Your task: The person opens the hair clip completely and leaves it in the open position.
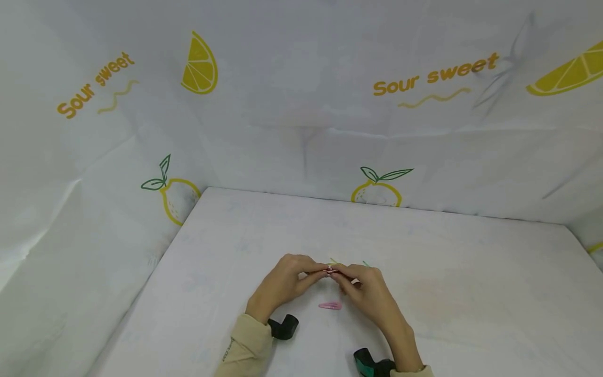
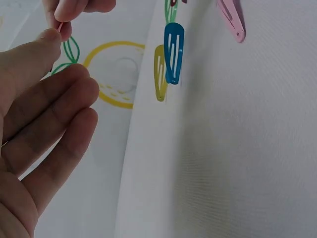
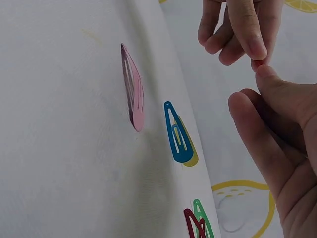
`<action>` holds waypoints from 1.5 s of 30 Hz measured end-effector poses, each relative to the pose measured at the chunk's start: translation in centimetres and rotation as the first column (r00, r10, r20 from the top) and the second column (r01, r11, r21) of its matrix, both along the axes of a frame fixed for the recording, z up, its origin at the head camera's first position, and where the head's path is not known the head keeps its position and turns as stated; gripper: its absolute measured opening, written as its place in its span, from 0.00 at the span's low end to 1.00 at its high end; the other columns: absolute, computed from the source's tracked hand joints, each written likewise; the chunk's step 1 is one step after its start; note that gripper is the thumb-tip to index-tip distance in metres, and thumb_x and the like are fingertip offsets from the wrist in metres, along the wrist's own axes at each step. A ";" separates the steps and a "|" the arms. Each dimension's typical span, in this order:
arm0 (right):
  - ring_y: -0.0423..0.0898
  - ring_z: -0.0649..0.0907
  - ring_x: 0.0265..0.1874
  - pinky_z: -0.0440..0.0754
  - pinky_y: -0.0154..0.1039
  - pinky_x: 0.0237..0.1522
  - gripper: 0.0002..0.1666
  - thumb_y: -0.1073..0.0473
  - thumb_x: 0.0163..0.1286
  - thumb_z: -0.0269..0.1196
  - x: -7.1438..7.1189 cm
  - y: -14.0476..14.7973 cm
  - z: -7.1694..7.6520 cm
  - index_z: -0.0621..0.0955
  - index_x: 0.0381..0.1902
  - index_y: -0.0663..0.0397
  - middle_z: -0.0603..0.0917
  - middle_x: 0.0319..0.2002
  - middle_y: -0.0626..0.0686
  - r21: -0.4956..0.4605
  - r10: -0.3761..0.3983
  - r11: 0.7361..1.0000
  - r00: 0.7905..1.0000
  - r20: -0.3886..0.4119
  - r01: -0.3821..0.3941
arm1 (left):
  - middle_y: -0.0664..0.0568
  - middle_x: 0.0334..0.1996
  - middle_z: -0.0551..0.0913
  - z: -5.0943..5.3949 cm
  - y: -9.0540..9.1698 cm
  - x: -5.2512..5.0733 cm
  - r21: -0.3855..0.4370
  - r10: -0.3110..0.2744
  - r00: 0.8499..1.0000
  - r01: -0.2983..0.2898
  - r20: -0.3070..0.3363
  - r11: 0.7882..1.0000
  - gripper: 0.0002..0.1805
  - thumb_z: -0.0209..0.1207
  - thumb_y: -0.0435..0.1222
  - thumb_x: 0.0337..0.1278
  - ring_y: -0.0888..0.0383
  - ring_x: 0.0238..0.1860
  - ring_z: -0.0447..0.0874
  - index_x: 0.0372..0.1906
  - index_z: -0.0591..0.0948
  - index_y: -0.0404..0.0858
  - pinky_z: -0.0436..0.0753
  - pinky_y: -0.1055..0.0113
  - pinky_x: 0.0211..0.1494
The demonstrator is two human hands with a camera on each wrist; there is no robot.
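My left hand (image 1: 288, 278) and right hand (image 1: 370, 291) meet over the middle of the table. Between them their thumbs and fingertips pinch a small reddish-pink hair clip (image 1: 331, 270), mostly hidden by the fingers; only a thin edge shows in the left wrist view. The left hand's other fingers (image 2: 62, 134) extend loosely away from it. A pink snap hair clip (image 1: 331, 306) lies on the table just nearer than the hands. Beyond lie a blue clip (image 3: 178, 138) overlapping a yellow one (image 3: 192, 159), and a dark red clip (image 3: 189, 221) against a green one (image 3: 204, 220).
The white table (image 1: 471, 314) has its far edge against a white sheet (image 1: 292, 94) printed with lemons and lettering. Another such sheet hangs at the left. A black device (image 1: 284, 328) is on the left wrist and a black-and-green one (image 1: 372, 363) on the right.
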State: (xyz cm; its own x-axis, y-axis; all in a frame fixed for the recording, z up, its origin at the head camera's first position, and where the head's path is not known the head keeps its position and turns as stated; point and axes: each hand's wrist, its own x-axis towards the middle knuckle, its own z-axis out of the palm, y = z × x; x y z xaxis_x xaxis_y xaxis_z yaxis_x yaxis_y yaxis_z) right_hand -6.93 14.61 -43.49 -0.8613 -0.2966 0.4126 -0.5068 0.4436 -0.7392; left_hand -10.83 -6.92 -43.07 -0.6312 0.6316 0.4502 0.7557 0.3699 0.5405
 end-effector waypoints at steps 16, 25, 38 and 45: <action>0.43 0.85 0.23 0.87 0.33 0.27 0.11 0.68 0.70 0.66 0.1 0.1 0.0 0.89 0.48 0.60 0.88 0.32 0.63 -0.233 0.080 0.971 0.991 0.108 -0.053 | 0.54 0.31 0.91 0.8 0.0 0.1 0.126 -0.030 0.998 0.023 0.056 0.992 0.10 0.68 0.34 0.62 0.71 0.31 0.81 0.47 0.91 0.38 0.85 0.70 0.36; 0.41 0.84 0.23 0.87 0.34 0.27 0.09 0.71 0.70 0.65 0.1 -0.2 0.3 0.88 0.45 0.66 0.87 0.31 0.45 -0.347 0.105 0.937 0.982 0.158 -0.044 | 0.53 0.29 0.90 1.1 0.0 0.3 0.156 -0.036 0.998 0.028 0.049 0.987 0.10 0.69 0.32 0.60 0.70 0.30 0.78 0.46 0.91 0.36 0.85 0.67 0.33; 0.38 0.79 0.19 0.78 0.32 0.20 0.07 0.68 0.69 0.67 0.2 -0.7 0.5 0.90 0.41 0.62 0.84 0.23 0.49 -0.349 0.026 0.936 0.978 0.207 0.049 | 0.53 0.28 0.90 1.5 0.3 0.6 0.137 -0.005 0.999 0.001 0.032 0.991 0.08 0.69 0.31 0.61 0.69 0.27 0.76 0.44 0.91 0.36 0.83 0.69 0.31; 0.37 0.80 0.18 0.76 0.30 0.18 0.06 0.70 0.67 0.68 0.2 -0.9 0.3 0.90 0.39 0.62 0.88 0.25 0.56 -0.332 -0.037 0.937 0.974 0.223 0.112 | 0.52 0.28 0.91 1.3 0.6 0.7 0.123 0.030 0.999 -0.033 0.023 0.992 0.09 0.69 0.29 0.60 0.70 0.26 0.77 0.45 0.91 0.35 0.84 0.69 0.30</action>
State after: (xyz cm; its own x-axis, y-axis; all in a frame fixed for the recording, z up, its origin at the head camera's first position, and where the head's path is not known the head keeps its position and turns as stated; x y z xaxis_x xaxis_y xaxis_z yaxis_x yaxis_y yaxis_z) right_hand -6.72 13.74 -43.21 -0.9532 -0.1022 0.2847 -0.2990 0.1767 -0.9377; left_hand -10.15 -6.27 -41.80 -0.6598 0.5519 0.5099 0.7328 0.3228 0.5990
